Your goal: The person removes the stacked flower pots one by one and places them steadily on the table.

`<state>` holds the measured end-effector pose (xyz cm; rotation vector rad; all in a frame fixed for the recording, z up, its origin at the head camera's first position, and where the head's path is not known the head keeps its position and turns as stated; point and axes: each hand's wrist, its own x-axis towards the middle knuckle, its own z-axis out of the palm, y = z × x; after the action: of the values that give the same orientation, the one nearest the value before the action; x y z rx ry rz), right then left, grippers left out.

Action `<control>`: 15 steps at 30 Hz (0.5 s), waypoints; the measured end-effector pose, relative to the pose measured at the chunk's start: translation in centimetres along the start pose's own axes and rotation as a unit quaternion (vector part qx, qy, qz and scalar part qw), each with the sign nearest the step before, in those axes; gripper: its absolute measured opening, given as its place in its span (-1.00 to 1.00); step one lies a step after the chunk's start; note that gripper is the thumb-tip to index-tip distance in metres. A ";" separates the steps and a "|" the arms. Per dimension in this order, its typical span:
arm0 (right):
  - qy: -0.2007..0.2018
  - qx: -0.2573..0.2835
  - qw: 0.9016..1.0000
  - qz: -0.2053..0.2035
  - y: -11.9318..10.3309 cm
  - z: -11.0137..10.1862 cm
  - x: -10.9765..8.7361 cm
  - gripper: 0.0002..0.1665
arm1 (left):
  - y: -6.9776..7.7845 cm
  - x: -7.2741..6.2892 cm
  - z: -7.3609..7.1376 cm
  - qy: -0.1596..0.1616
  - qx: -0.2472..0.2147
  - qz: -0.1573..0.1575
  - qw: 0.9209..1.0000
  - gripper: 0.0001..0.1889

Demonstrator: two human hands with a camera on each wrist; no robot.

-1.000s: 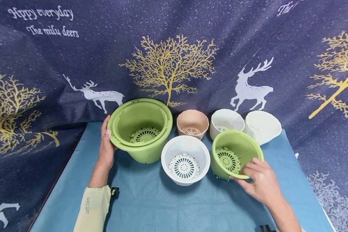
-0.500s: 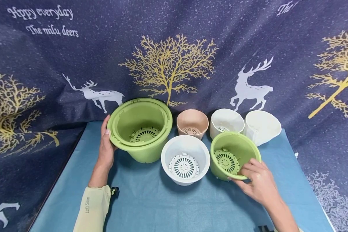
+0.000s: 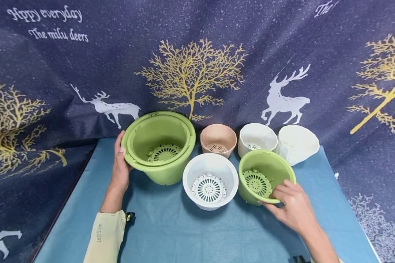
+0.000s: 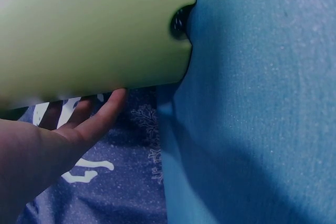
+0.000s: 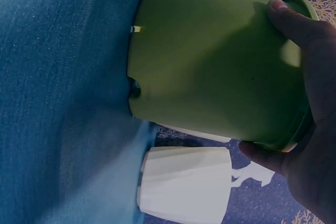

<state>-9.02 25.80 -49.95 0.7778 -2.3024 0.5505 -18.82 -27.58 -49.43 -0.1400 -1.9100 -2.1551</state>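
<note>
At the back left of the table stands a large green flower pot, with a second green rim inside its own and a slotted base. My left hand rests against its left side, thumb at the rim; in the left wrist view, extended fingers touch the outer wall. On the right, my right hand grips the near rim of a smaller green flower pot, fingers inside and thumb outside. This pot tilts slightly; its base is at the blue cloth. Between the two green pots stands a white slotted pot.
Along the back are a pinkish-brown pot, a white faceted pot and another white pot at the right. They stand before a dark blue printed curtain. A blue cloth covers the table.
Over the second, the smaller green pot has shifted slightly left and down with my right hand gripping it, then stayed nearly still. My left hand and the large pot have not visibly moved.
</note>
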 end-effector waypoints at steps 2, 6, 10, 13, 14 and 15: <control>-0.004 -0.004 1.000 0.003 -0.1 0.0 0.0 -0.35 | 0.0 0.0 0.0 -0.001 -0.002 0.000 1.000 -0.40; -0.012 -0.009 1.000 0.007 -0.2 -0.1 0.1 -0.35 | 0.0 -0.1 0.0 0.000 -0.001 0.001 1.000 -0.39; -0.018 -0.011 1.000 0.007 -0.4 -0.2 0.2 -0.35 | 0.0 -0.1 0.0 0.000 0.000 0.004 1.000 -0.39; -0.031 -0.014 0.999 0.014 -0.4 -0.4 0.2 -0.40 | 0.0 0.0 -0.1 -0.002 0.001 0.004 1.000 -0.39; -0.038 -0.016 0.999 0.017 -0.4 -0.4 0.2 -0.41 | 0.0 0.0 -0.1 -0.003 0.002 0.004 1.000 -0.39; -0.046 -0.017 0.999 0.021 -0.4 -0.5 0.2 -0.44 | 0.0 0.0 -0.1 -0.003 0.003 0.004 1.000 -0.39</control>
<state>-8.63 25.67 -49.41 0.7541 -2.4108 0.5038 -18.84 -27.65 -49.46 -0.1534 -1.9144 -2.1459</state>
